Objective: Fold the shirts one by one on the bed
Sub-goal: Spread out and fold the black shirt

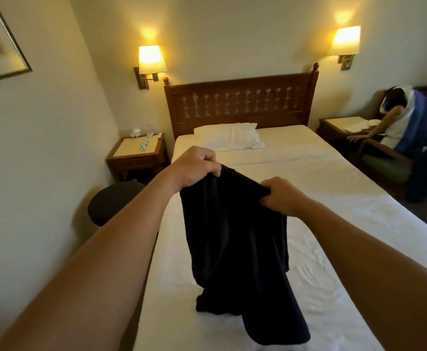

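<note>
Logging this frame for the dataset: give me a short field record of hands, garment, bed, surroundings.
left hand: grips shirt's top edge
right hand: grips same edge, apart from left
dark shirt: held up, lower end draped on sheet
bed: white sheet, wrinkled
pillow: at headboard, left side
nightstand: left of bed
wall lamps: both lit
seated person: in a chair right of bed

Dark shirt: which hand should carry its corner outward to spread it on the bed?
Probably the right hand: bare bed lies on its side, while the left hand holding the dark shirt is nearer the edge.
</note>
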`<state>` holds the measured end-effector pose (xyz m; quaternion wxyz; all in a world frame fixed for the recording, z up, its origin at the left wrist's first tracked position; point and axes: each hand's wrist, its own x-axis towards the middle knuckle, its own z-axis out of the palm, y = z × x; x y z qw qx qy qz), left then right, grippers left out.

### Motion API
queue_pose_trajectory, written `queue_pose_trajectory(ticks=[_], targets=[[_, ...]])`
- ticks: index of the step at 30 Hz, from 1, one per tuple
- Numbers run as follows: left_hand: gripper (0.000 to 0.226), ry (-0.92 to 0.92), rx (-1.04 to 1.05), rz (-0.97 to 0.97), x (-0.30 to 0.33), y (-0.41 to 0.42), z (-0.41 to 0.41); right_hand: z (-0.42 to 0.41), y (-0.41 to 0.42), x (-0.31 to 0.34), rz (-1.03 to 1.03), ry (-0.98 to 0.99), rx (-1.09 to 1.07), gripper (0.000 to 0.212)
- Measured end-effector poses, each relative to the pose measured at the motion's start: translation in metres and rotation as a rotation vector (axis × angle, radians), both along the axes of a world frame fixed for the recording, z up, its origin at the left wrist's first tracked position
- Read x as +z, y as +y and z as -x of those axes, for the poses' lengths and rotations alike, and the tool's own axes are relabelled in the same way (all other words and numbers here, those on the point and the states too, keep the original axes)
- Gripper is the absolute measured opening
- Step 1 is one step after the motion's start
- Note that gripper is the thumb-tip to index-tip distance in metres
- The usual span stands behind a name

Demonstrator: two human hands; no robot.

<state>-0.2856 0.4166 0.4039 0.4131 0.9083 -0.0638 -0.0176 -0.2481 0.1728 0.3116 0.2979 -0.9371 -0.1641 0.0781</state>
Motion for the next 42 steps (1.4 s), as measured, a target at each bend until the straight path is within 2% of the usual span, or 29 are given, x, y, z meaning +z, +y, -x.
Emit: queue_pose_trajectory(ticks=[3,5,7,10,12,15,17,20,22,26,27,28,30,32,36,38,40,42], targets=[[0.026,-0.084,0.091,0.005,0.005,0.018,-0.002,-0.001,-0.028,-0.018,0.058,-0.022,-0.103,0.010],[0.020,-0.116,0.133,-0.087,0.008,0.035,-0.003,-0.005,-0.041,-0.019,0.114,-0.026,-0.107,0.018],[0.016,-0.127,0.176,-0.276,0.004,0.050,-0.004,-0.009,-0.047,-0.018,0.168,-0.044,-0.088,0.024],[0.015,-0.205,0.369,-0.659,-0.013,0.064,0.006,-0.011,-0.053,-0.016,0.190,-0.122,-0.123,0.015],[0.016,-0.249,0.475,-0.797,-0.026,0.074,0.012,-0.008,-0.061,-0.020,0.217,-0.142,-0.161,0.009],[0.018,-0.073,0.490,-0.906,-0.039,0.088,0.018,-0.001,-0.074,-0.030,0.293,-0.170,-0.291,0.015],[0.011,0.063,0.434,-0.898,-0.049,0.094,0.018,0.000,-0.074,-0.033,0.244,-0.183,-0.355,0.021],[0.010,0.167,0.430,-0.662,-0.067,0.091,0.015,-0.002,-0.061,-0.023,0.055,-0.159,-0.377,0.027],[0.015,0.214,0.562,-0.314,-0.073,0.085,0.009,-0.006,-0.059,-0.013,-0.083,-0.112,-0.425,0.029],[0.016,0.270,0.838,0.516,-0.062,0.079,-0.002,-0.015,-0.072,-0.004,-0.245,-0.011,-0.521,0.031],[0.022,0.253,0.853,0.616,-0.061,0.080,-0.008,-0.018,-0.074,-0.003,-0.293,0.012,-0.546,0.031],[0.028,0.233,0.831,0.637,-0.059,0.079,-0.012,-0.021,-0.074,-0.003,-0.353,0.035,-0.571,0.031],[0.027,0.165,0.691,0.462,-0.058,0.078,-0.019,-0.023,-0.074,-0.002,-0.442,0.075,-0.624,0.029],[0.017,0.149,0.486,0.248,-0.058,0.077,-0.019,-0.022,-0.076,-0.004,-0.435,0.081,-0.641,0.029],[0.030,0.407,0.087,0.149,-0.069,0.086,-0.015,-0.009,-0.089,-0.014,-0.150,0.070,-0.542,0.025],[0.025,0.369,-0.054,-0.176,-0.085,0.090,-0.018,-0.005,-0.096,-0.016,0.041,0.027,-0.501,0.018],[0.005,0.217,-0.019,-0.453,-0.095,0.091,-0.026,-0.006,-0.101,-0.013,0.205,-0.058,-0.465,0.011],[0.004,0.036,0.103,-0.631,-0.096,0.092,-0.031,-0.012,-0.103,-0.010,0.300,-0.118,-0.431,0.007]])
